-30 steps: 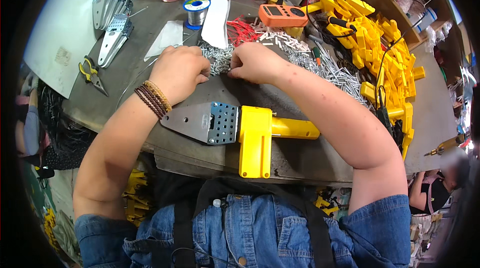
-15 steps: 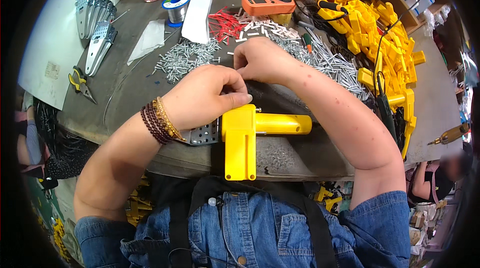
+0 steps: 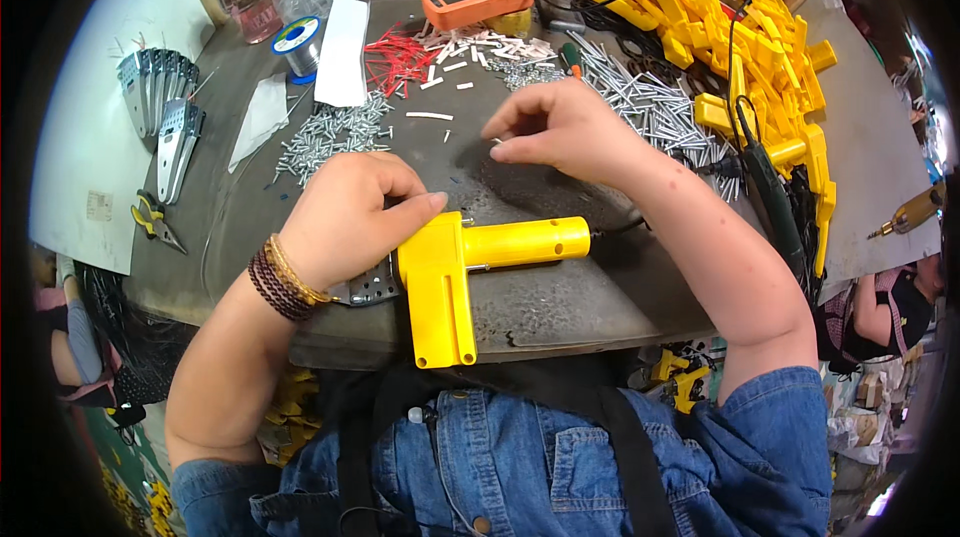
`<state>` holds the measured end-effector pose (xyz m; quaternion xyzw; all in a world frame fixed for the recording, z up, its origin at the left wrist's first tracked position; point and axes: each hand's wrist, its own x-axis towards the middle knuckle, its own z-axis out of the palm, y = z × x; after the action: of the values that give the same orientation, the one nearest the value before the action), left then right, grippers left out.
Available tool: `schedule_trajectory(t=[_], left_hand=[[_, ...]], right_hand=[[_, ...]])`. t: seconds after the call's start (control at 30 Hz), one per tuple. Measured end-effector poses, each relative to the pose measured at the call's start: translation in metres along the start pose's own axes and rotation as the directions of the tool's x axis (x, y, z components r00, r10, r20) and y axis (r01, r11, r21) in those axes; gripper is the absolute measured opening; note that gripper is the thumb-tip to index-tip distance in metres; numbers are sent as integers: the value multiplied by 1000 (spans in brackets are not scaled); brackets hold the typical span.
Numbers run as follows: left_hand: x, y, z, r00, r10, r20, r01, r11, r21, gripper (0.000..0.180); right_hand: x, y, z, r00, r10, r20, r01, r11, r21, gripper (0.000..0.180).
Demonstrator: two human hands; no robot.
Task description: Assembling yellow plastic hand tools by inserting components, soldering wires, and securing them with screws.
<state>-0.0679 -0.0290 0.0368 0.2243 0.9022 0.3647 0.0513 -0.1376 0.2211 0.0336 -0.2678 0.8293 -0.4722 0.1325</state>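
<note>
While the yellow T-shaped plastic housing [image 3: 470, 267] is lying at the frame's centre with its barrel pointing right, the left hand [image 3: 345, 217] is pressing on its left end, fingers curled together over a perforated metal plate [image 3: 372, 285]. Just above, the right hand [image 3: 560, 132] is hovering, fingertips pinching something too small to identify, with loose screws [image 3: 330, 137] lying to the upper left.
</note>
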Motion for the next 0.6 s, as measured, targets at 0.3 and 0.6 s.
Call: schedule_trajectory(t=[0.3,0.6], left_hand=[[83,-26,17,999,-26,-18,31,925,378,21],[61,32,37,984,74,162,-12,934,-357,13]], right_hand=[[-110,-19,14,967,-147,-210,161,986,48,11],[-106,11,39,800,-530,-282,384,813,-439,21]])
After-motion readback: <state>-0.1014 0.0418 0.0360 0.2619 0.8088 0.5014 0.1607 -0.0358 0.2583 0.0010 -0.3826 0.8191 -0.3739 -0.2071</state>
